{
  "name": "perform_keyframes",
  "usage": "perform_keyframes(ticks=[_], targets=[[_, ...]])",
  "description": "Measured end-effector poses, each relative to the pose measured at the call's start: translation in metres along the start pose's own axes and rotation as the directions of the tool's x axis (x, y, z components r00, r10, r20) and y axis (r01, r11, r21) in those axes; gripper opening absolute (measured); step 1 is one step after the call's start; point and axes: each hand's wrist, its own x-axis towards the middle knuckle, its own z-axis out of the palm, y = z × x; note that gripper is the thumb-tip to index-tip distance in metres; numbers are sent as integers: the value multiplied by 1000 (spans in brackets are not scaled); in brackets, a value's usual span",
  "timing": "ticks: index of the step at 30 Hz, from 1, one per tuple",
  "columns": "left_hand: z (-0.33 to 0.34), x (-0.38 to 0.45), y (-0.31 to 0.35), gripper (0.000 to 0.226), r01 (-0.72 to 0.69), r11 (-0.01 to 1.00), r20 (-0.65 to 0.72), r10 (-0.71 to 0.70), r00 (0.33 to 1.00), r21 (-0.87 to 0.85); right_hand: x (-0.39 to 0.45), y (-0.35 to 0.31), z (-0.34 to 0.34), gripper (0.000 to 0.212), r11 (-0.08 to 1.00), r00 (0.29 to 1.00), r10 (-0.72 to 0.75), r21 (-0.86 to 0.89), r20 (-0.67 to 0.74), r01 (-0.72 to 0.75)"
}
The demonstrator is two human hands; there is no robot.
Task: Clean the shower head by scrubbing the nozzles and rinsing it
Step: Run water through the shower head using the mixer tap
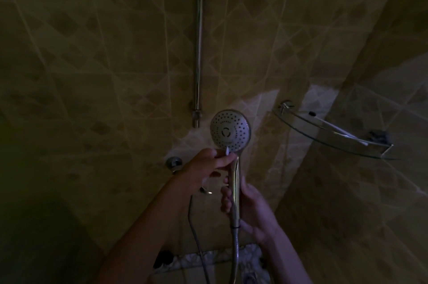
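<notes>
A chrome hand shower head (230,130) is held upright in a dim shower, its round nozzle face turned toward me. My right hand (251,208) is wrapped around its chrome handle low down. My left hand (208,165) is closed near the neck just below the face, pinching a small pale object (227,150) whose tip touches the lower rim of the face. What that object is cannot be made out. The metal hose (234,258) hangs down from the handle.
A vertical chrome riser rail (198,47) runs up the tiled wall behind. A glass corner shelf (333,132) is fixed at the right. A wall valve knob (174,162) sits left of my left hand. A thin dark cord (194,235) hangs below.
</notes>
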Motion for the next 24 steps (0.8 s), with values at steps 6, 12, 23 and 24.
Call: perform_keyframes(ticks=[6, 12, 23, 24], targets=[[-24, 6, -65, 22, 172, 984, -140, -178, 974, -55, -13, 9, -25, 53, 988, 978, -151, -56, -141, 145], [-49, 0, -126, 39, 307, 900, -272, -393, 879, -308, -26, 11, -47, 44, 977, 953, -209, -10, -221, 212], [-59, 63, -164, 41, 230, 781, -378, -509, 774, -581, -30, 30, -76, 32, 1000, 862, -22, 5, -506, 29], [-60, 69, -165, 49, 217, 753, -355, -518, 779, -622, -29, 30, -80, 36, 1000, 839, 9, 16, -544, 0]])
